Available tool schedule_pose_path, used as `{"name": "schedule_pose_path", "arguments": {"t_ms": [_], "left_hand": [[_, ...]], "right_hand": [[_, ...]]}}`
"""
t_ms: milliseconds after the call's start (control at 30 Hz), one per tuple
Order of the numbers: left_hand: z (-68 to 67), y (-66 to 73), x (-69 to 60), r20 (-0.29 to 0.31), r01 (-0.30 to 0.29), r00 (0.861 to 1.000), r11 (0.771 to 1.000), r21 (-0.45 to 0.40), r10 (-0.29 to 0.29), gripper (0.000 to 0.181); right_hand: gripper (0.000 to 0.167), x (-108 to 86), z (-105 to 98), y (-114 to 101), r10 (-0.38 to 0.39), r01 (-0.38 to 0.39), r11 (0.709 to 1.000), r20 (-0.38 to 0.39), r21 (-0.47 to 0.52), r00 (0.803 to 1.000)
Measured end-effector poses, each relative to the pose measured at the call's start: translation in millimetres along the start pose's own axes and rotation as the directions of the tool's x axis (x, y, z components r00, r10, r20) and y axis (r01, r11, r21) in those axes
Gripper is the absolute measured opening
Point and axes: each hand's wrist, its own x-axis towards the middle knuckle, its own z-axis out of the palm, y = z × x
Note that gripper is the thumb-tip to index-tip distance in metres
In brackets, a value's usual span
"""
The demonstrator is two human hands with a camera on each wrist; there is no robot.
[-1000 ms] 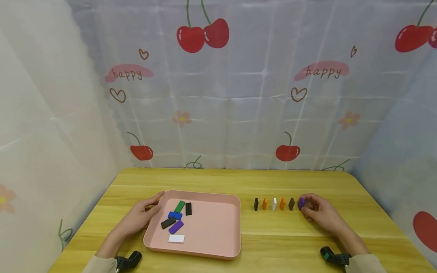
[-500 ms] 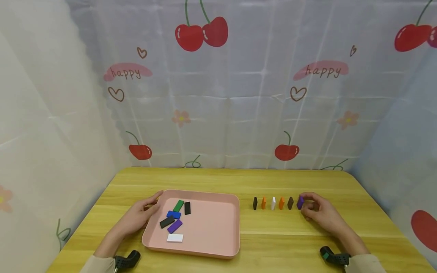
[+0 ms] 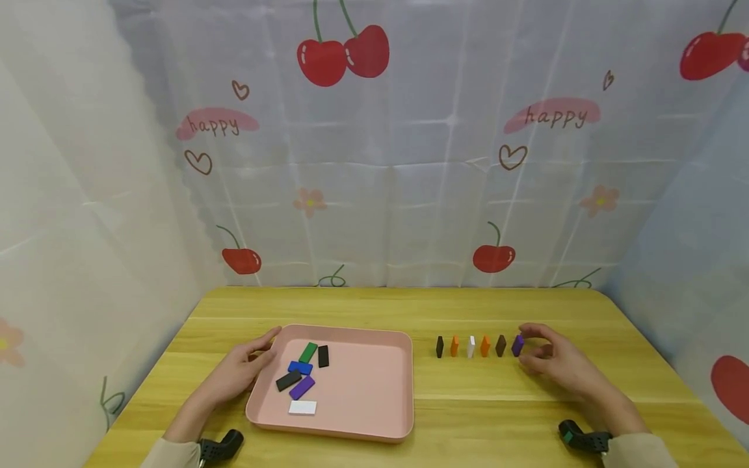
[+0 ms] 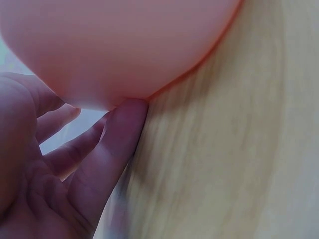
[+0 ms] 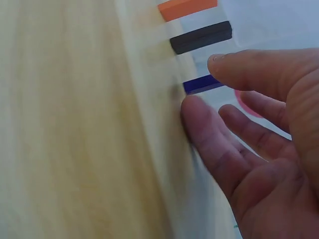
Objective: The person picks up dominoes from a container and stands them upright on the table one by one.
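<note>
My right hand (image 3: pixel 558 364) is just right of a purple domino (image 3: pixel 517 345), which stands upright at the right end of a row. Its thumb and forefinger are spread apart near the domino; in the right wrist view a gap shows between the thumb (image 5: pixel 199 112) and the purple block. Left of it stand a dark brown domino (image 3: pixel 500 346), an orange one (image 3: pixel 486 346), a white one (image 3: pixel 471 347), another orange domino (image 3: pixel 454 346) and a black domino (image 3: pixel 440 347). At the pink tray's (image 3: pixel 374 431) left side, my left hand (image 3: pixel 236 370) touches the outer wall with extended fingers.
Inside the tray lie a green domino (image 3: pixel 308 352), a blue domino (image 3: pixel 300 368), a purple domino (image 3: pixel 302 388), a white domino (image 3: pixel 302 408) and two dark dominoes, one upper (image 3: pixel 324 356) and one lower (image 3: pixel 289 380). A cherry-print curtain (image 3: pixel 386 227) hangs behind the wooden table (image 3: pixel 468 416).
The right hand has let go of the purple domino, spread its fingers and drawn slightly to the right. The domino stands upright. My left hand has stayed at the tray.
</note>
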Motion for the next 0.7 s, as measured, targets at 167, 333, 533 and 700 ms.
{"name": "schedule_pose_path", "arguments": {"t_ms": [167,333,533,700], "left_hand": [[-0.7,0.6,-1.5,0.003,-0.015,1.000,1.000,-0.007,0.015,0.054],[-0.4,1.0,-1.4,0.010,-0.032,0.999,0.999,-0.004,0.032,0.055],[0.8,-0.6,-1.9,0.012,0.001,1.000,1.000,-0.015,-0.001,0.054],[2.8,-1.4,-2.3,0.002,-0.005,1.000,1.000,-0.014,0.005,0.054]], "right_hand": [[0.065,-3.1,-10,-3,-0.084,0.080,0.990,-0.022,-0.117,0.996],[0.062,-8.9,-21,-14,-0.136,0.112,0.971,-0.102,-0.211,0.985],[0.051,-16.2,-29,-40,-0.203,0.144,0.960,-0.239,-0.240,0.950],[0.048,-20.3,-22,-65,-0.238,0.179,0.953,-0.238,-0.243,0.942]]}}
